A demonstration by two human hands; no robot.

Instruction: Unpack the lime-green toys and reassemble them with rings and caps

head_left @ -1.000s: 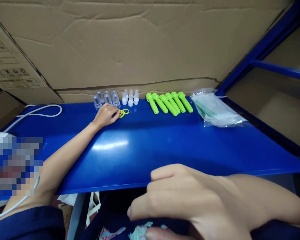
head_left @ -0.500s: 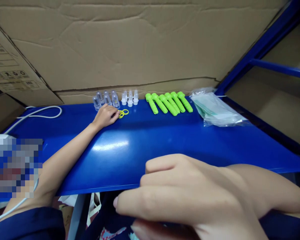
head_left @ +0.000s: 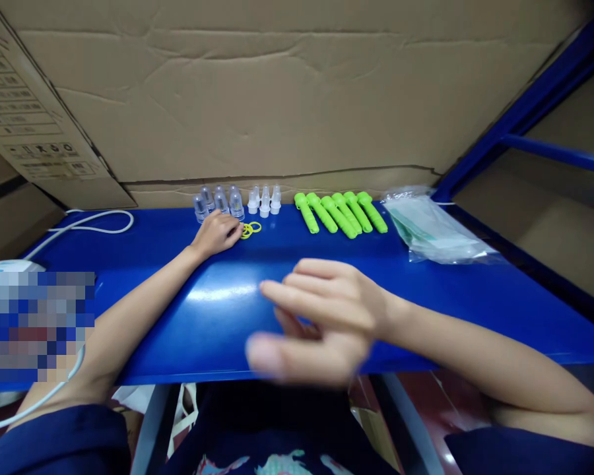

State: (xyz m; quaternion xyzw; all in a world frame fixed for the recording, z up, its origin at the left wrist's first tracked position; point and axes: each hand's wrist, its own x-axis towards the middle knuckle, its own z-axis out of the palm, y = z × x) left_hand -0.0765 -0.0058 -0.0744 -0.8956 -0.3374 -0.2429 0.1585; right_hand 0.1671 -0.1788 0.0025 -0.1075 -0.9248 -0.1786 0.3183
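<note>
Your left hand (head_left: 218, 234) curls by thin yellow rings (head_left: 248, 231) on the glossy blue table (head_left: 143, 270), its grip unclear; your right hand (head_left: 327, 313) hangs empty, thumb wide. Green plastic rods (head_left: 340, 216) and clear domed caps (head_left: 220, 200) sit apart, unjoined.

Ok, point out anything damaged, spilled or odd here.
The cardboard panel behind the table looks battered: creased, with an uneven line near its bottom. Nothing looks spilled; a pixelated patch hides part of the left.
</note>
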